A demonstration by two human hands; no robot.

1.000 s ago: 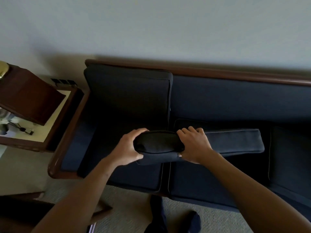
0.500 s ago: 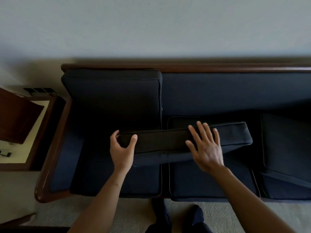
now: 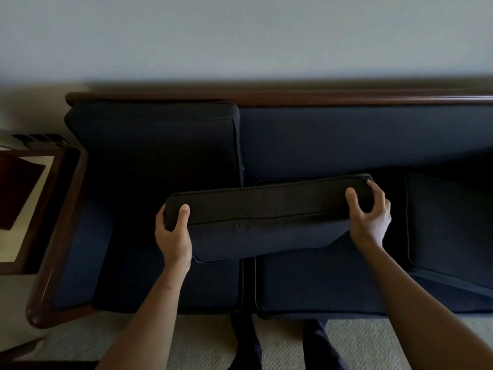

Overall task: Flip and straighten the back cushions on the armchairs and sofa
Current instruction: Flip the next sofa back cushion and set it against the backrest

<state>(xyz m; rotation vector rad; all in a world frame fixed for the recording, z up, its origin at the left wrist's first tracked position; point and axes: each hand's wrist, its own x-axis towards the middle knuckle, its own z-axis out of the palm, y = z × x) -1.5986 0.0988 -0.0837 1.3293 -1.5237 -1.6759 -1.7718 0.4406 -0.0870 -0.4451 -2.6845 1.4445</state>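
Observation:
A dark navy sofa (image 3: pixel 360 134) with a wooden top rail stands against the wall. I hold a loose navy back cushion (image 3: pixel 266 217) above the seat, its long edge facing me and slightly tilted. My left hand (image 3: pixel 173 233) grips its left end, thumb on top. My right hand (image 3: pixel 369 214) grips its right end, fingers curled over the corner. Another back cushion (image 3: pixel 160 145) stands upright in place at the sofa's left end. A third cushion (image 3: pixel 450 228) lies slumped on the seat at the right.
A wooden side table (image 3: pixel 29 209) stands left of the sofa's wooden armrest (image 3: pixel 53 263). Beige carpet (image 3: pixel 200 340) lies in front, with my dark trouser legs (image 3: pixel 248 343) close to the sofa's front edge. A wall vent (image 3: pixel 40 137) shows behind the table.
My right hand slid from the cushion's left part to its right end and closed on it. The view shifted right along the sofa.

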